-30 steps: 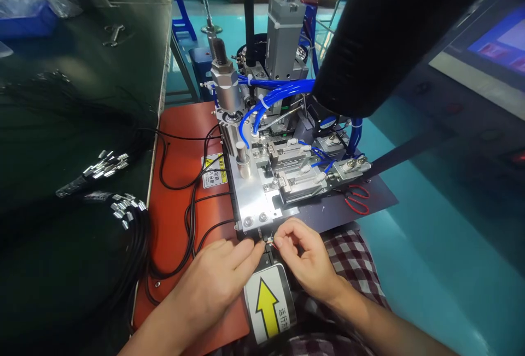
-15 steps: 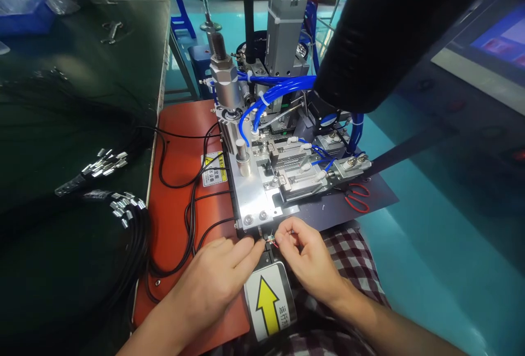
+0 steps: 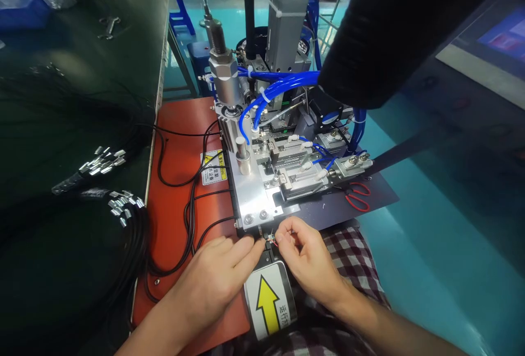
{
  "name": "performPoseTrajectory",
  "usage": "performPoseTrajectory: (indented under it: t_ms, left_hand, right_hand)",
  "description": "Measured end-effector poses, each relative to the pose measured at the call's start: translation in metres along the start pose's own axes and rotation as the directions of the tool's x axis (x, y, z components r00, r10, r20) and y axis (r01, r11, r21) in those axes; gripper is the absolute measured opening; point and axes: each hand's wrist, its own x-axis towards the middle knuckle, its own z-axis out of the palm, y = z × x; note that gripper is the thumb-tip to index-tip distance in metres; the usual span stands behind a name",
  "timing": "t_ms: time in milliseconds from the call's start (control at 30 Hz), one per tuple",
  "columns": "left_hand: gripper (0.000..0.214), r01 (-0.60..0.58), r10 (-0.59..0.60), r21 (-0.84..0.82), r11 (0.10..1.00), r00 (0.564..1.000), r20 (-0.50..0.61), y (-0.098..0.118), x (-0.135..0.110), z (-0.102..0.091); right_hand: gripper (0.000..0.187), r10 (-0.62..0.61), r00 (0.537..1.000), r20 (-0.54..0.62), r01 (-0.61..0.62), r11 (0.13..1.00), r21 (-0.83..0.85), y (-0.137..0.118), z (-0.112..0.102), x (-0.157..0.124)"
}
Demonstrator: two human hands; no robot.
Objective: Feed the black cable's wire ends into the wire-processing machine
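My left hand (image 3: 219,268) lies at the front edge of the machine, its fingers bent together and pointing right. What its fingertips press on or hold is hidden beneath them. Facing it, my right hand (image 3: 307,260) pinches thumb against forefinger on thin wires (image 3: 271,238). These wires fan out in the small gap between both hands, red, white and greenish strands among them. Just above stands the machine's metal plate (image 3: 254,203) with bolts. A white label with a yellow arrow (image 3: 266,301) sits below the fingertips.
Black cables (image 3: 191,214) loop over the orange board (image 3: 176,148) at left. Bundles with metal ends (image 3: 127,203) lie on the dark table. Red-handled scissors (image 3: 358,197) rest on the grey plate (image 3: 379,197). A thick black tube (image 3: 381,33) hangs at upper right, above blue hoses (image 3: 287,80).
Both hands stay in nearly the same place and keep their grip shape. The wires between them have shifted very slightly, and the camera view has moved a little.
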Motion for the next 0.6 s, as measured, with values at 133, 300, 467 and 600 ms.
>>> performPoseTrajectory:
  t_ms: [133, 300, 467, 600]
  left_hand:
    - [0.029, -0.003, 0.003, 0.001, 1.0, 1.0, -0.01, 0.0, 0.001, 0.0]
    - [0.03, -0.003, 0.004, 0.014, 1.0, 0.999, -0.032, 0.001, 0.003, 0.0]
    - [0.031, -0.008, 0.008, 0.018, 1.0, 0.999, -0.039, 0.001, 0.001, 0.0]
    - [0.031, -0.006, 0.006, 0.014, 1.0, 1.0, -0.028, -0.001, 0.001, 0.001]
  right_hand:
    - [0.017, 0.131, 0.991, 0.038, -0.134, 0.987, 0.087, -0.002, 0.001, 0.0]
    - [0.02, 0.259, 0.956, 0.139, -0.286, 0.929, 0.235, 0.007, -0.004, 0.003]
    - [0.025, 0.272, 0.953, 0.131, -0.299, 0.909, 0.29, 0.007, -0.01, 0.006]
    - [0.03, 0.255, 0.95, 0.179, -0.302, 0.897, 0.322, 0.004, -0.011, 0.006]
